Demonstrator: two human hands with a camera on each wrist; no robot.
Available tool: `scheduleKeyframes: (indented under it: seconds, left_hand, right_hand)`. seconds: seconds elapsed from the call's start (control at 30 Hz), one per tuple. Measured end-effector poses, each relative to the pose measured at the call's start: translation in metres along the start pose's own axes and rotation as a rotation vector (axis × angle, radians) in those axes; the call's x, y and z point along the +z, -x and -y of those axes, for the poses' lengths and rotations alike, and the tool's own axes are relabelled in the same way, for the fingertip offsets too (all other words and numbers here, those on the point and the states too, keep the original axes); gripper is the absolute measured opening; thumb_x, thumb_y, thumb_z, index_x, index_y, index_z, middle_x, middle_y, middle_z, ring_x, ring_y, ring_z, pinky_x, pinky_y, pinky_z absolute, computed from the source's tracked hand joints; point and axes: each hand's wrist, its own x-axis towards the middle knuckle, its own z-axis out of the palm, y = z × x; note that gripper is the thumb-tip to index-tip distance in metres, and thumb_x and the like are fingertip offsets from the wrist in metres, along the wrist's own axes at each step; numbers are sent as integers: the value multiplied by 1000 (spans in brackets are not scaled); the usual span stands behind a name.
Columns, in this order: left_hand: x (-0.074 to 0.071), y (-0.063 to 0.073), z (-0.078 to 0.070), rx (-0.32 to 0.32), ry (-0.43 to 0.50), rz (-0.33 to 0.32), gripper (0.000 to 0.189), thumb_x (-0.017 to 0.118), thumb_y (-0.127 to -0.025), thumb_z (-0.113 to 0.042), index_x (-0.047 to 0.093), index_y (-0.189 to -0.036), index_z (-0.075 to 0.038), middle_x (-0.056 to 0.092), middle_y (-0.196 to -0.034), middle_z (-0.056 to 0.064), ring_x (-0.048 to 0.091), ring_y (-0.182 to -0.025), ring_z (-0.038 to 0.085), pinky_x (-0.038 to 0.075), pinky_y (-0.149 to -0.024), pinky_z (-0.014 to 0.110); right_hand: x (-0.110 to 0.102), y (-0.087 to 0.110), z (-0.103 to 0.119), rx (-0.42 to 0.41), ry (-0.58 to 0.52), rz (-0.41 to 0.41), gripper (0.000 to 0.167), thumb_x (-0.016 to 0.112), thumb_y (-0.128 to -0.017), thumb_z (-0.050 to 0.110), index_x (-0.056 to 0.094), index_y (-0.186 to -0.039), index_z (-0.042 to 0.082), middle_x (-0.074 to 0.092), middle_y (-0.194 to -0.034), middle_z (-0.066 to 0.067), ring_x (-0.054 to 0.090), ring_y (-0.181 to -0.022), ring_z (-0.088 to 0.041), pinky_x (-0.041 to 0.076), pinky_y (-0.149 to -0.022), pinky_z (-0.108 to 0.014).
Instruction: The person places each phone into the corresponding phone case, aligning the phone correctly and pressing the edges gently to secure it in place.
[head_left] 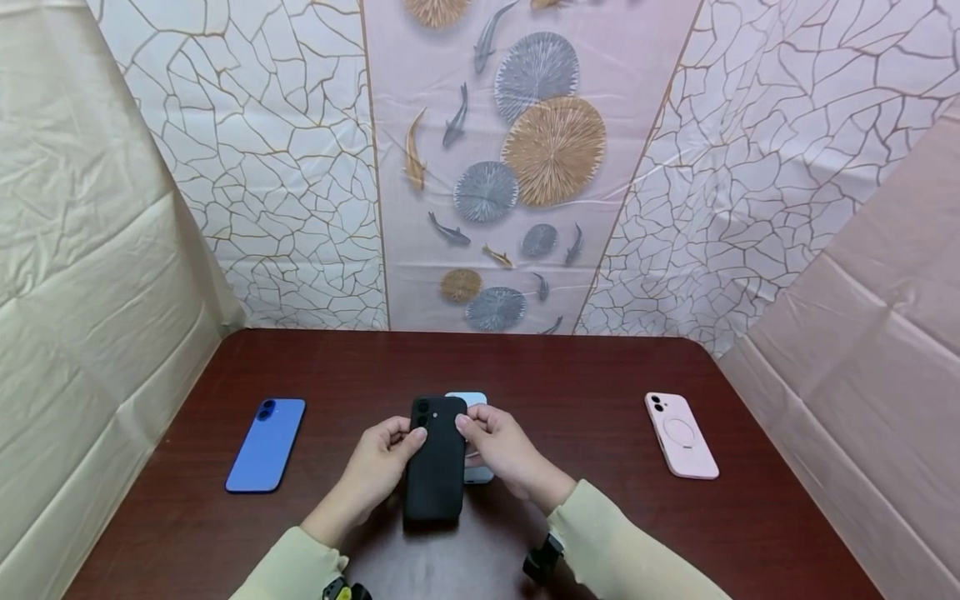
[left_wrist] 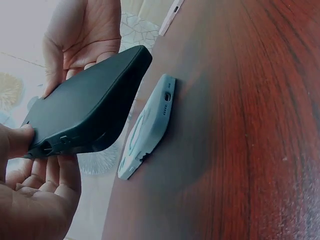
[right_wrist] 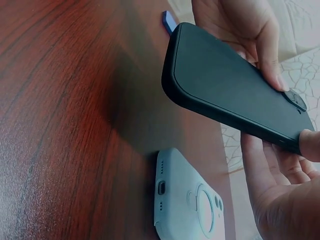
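Observation:
A black phone case (head_left: 437, 475) is held above the table, its camera end up and away from me. My left hand (head_left: 375, 467) pinches its left edge near the camera openings, thumb on the back. On the opposite edge my right hand (head_left: 513, 454) grips it, thumb on the back and fingers beneath. Both hands also show around the black case (left_wrist: 80, 105) in the left wrist view. Whether a phone sits inside is hidden. Behind and below lies a light blue phone (right_wrist: 182, 200) with a ring on its back, partly covered in the head view.
A blue phone (head_left: 266, 446) lies back-up on the dark red wooden table (head_left: 570, 375) to the left. Over on the right is a pale pink phone (head_left: 681, 435) with a ring on its back. Patterned cloth (head_left: 300, 167) hangs behind the table.

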Motion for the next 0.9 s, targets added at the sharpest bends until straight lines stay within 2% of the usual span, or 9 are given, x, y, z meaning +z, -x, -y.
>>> scheduleKeyframes:
  seconds: [0.27,0.47,0.53,0.57,0.73,0.8,0.9]
  left_hand:
    - [0,0,5,-2,25,20,31,64,-95,-31,65,-110,-4,70,-94,10,68,-84,23,55,-71,33]
    - [2,2,11,22,32,116,35,66,-93,-27,61,-113,2,69,-99,13,69,-88,24,56,-72,34]
    - [3,5,9,23,16,134,33,66,-94,-24,61,-113,3,69,-100,13,68,-88,25,56,-71,34]
    - [3,8,5,24,7,138,32,65,-94,-23,61,-112,3,69,-100,13,68,-88,25,55,-71,33]
    - [5,10,3,22,-22,121,30,67,-93,-22,62,-109,3,69,-98,12,68,-87,24,54,-70,30]
    - [5,7,10,30,-20,116,31,69,-92,-25,63,-107,2,69,-97,10,68,-85,22,53,-69,29]
    - [4,8,9,41,-22,111,31,69,-91,-26,63,-104,2,70,-93,10,67,-82,21,53,-67,28]
  right_hand:
    - [1,0,-3,9,-5,-27,27,53,-101,26,59,-105,0,70,-92,-12,69,-81,-25,56,-76,-42]
    - [-3,-2,-4,-1,-47,-73,27,54,-101,26,57,-103,0,70,-94,-12,68,-83,-23,56,-75,-39]
    - [-5,-3,-2,-5,-61,-91,27,54,-100,27,57,-101,1,71,-95,-11,68,-84,-22,56,-75,-39]
    - [-6,-4,-1,-8,-68,-100,27,54,-100,27,57,-101,1,71,-95,-11,68,-84,-22,56,-75,-39]
    - [-8,-4,5,-7,-110,-131,25,54,-101,24,57,-105,0,71,-97,-12,68,-85,-23,56,-76,-40]
    - [-8,-4,7,-8,-123,-138,24,54,-101,23,56,-105,-1,70,-97,-12,68,-84,-23,56,-76,-40]
    - [-8,-5,7,-4,-127,-141,24,54,-101,23,56,-105,0,70,-97,-12,69,-84,-22,56,-76,-40]
